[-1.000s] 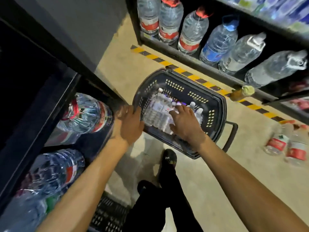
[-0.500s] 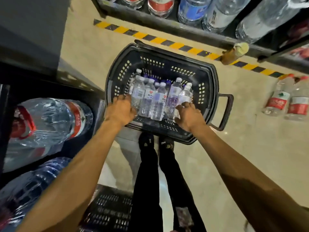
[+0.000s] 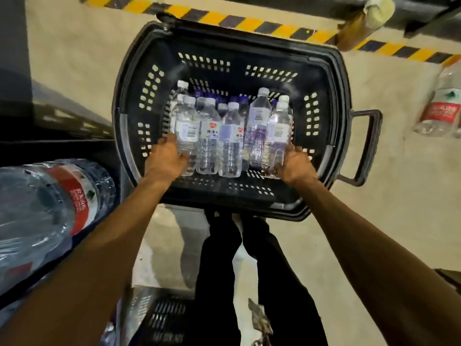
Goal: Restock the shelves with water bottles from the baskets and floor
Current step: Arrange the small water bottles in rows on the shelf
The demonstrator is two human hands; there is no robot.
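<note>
A black perforated basket [image 3: 159,46] stands on the floor in front of my feet, with several small white-capped water bottles [image 3: 230,138] lying side by side in it. My left hand [image 3: 166,159] grips the leftmost bottle [image 3: 186,128] of the row near its base. At the other end, my right hand [image 3: 293,163] curls round the rightmost bottle [image 3: 277,131]. The bottles between the two hands are squeezed together.
Large water jugs [image 3: 47,208] with red labels lie on a dark shelf at left. Red-labelled bottles [image 3: 441,108] lie on the floor at right. Yellow-black tape [image 3: 239,23] marks the far shelf's base. Another black basket [image 3: 159,318] sits by my legs.
My view has tipped down and closer to the basket. Both hands have reached deeper in and closed on the outer bottles of the row.
</note>
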